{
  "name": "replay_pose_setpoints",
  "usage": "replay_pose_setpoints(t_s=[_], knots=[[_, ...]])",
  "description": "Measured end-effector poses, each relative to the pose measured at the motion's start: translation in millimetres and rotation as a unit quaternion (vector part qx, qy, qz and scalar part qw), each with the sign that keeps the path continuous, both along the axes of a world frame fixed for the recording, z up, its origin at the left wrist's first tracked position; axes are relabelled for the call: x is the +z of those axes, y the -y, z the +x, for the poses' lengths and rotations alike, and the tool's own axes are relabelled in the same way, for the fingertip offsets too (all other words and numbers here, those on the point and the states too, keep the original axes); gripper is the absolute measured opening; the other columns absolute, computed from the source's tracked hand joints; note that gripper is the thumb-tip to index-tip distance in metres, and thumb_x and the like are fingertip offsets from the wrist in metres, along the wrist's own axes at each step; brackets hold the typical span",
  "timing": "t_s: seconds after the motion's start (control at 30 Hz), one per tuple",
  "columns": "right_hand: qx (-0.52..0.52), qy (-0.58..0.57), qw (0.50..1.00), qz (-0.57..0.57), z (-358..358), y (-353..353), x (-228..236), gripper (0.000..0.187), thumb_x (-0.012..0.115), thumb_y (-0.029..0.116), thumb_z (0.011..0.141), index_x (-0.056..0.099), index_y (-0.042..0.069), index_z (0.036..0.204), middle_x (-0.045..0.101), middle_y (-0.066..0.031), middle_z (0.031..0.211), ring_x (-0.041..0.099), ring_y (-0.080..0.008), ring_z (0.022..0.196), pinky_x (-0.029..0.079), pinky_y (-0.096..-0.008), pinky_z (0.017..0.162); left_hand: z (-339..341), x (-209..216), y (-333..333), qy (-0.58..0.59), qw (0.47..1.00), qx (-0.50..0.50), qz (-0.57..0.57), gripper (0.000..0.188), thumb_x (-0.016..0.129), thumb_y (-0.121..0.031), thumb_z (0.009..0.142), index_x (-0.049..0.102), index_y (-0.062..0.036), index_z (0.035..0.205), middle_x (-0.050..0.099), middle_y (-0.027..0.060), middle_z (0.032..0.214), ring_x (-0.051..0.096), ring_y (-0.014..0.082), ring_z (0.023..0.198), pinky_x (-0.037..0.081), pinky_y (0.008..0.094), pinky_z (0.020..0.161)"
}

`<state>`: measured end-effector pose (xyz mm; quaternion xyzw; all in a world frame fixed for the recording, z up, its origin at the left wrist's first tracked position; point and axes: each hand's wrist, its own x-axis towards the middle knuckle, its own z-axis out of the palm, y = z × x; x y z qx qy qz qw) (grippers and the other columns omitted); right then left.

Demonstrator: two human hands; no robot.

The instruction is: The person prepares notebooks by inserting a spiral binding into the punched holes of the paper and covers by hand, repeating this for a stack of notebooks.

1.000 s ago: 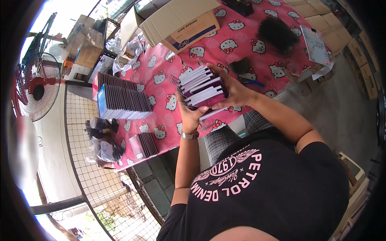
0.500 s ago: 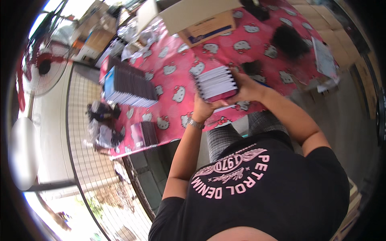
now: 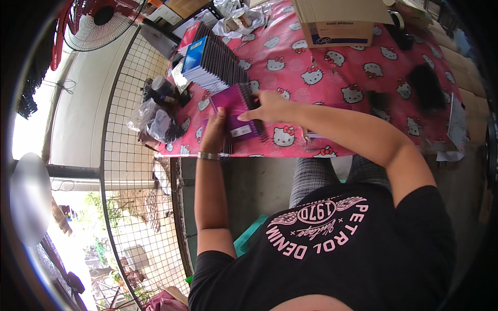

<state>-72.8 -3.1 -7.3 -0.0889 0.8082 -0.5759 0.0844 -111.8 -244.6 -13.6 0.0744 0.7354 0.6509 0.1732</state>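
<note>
A purple spiral notebook [image 3: 228, 106] is held between my two hands over the table's left front part, cover up, with its dark coil on the right. My left hand [image 3: 213, 132] grips its lower left edge, thumb on the cover. My right hand [image 3: 272, 108] closes on the coil side, fingertips at the binding. Beneath it, partly hidden, shows another coil-bound edge; how many notebooks lie there I cannot tell. Just beyond stands a long row of spiral notebooks [image 3: 212, 65], the front one with a blue cover.
A pink patterned cloth covers the table [image 3: 311, 78]. At the back stands an open cardboard box [image 3: 340, 33]. Black bristly-looking patches [image 3: 428, 88] lie to the right. Plastic-wrapped items [image 3: 161, 124] sit at the left edge beside a wire grid [image 3: 124, 129]; a fan [image 3: 101, 26] stands far left.
My hands have moved left from the table's middle, where they held a coil-bound block with white page edges showing. Now a purple cover faces up, over the spot where purple notebooks lay.
</note>
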Motion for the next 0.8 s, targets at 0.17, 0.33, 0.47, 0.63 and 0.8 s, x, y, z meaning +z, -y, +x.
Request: replay_pose_setpoints(t_s=[0.17,0.33,0.47,0.63,0.8], knots=[[-0.003,0.183,0.974,-0.130,-14,121,0,0.074,0.086,0.045,0.073,0.063,-0.007,0.120,0.068,-0.0203,0.117,0.066,-0.0276,0.107,0.051,-0.0370,0.094,-34,5,131,0.083,0.954,0.126,-0.258,0.067,0.063,-0.063,0.091,0.070,0.0016,0.108,0.068,0.0048,0.091,0.063,0.0142,0.071,0.050,0.0315,0.059],[-0.067,0.225,0.967,-0.095,-40,179,-16,0.083,0.083,0.053,0.072,0.062,-0.012,0.119,0.066,-0.0261,0.120,0.065,-0.0339,0.112,0.050,-0.0397,0.097,-70,7,149,0.107,0.948,0.152,-0.258,0.057,0.074,-0.060,0.084,0.071,-0.0022,0.086,0.063,0.0032,0.069,0.061,0.0142,0.062,0.046,0.0283,0.055],[-0.059,0.215,0.972,-0.079,-42,206,-27,0.089,0.080,0.059,0.073,0.061,-0.016,0.117,0.065,-0.0294,0.120,0.067,-0.0370,0.109,0.052,-0.0401,0.094,-80,-12,177,0.099,0.920,0.161,-0.343,0.042,0.064,-0.043,0.093,0.067,-0.0013,0.090,0.071,0.0127,0.082,0.067,0.0238,0.071,0.052,0.0336,0.067],[-0.071,0.199,0.976,-0.045,-50,201,-31,0.091,0.079,0.061,0.073,0.061,-0.016,0.117,0.065,-0.0293,0.120,0.067,-0.0368,0.109,0.052,-0.0394,0.093,-88,-56,169,-0.213,0.846,0.057,-0.484,0.030,0.042,-0.030,0.102,0.059,-0.0102,0.117,0.067,0.0232,0.110,0.065,0.0428,0.099,0.051,0.0491,0.080],[-0.003,0.279,0.946,-0.168,-37,178,-3,0.091,0.075,0.057,0.080,0.052,-0.015,0.131,0.060,-0.0278,0.131,0.059,-0.0334,0.123,0.048,-0.0394,0.100,-86,-59,175,-0.287,0.806,-0.021,-0.517,0.025,0.045,-0.024,0.101,0.053,-0.0128,0.121,0.067,0.0210,0.106,0.065,0.0430,0.100,0.052,0.0498,0.078]])
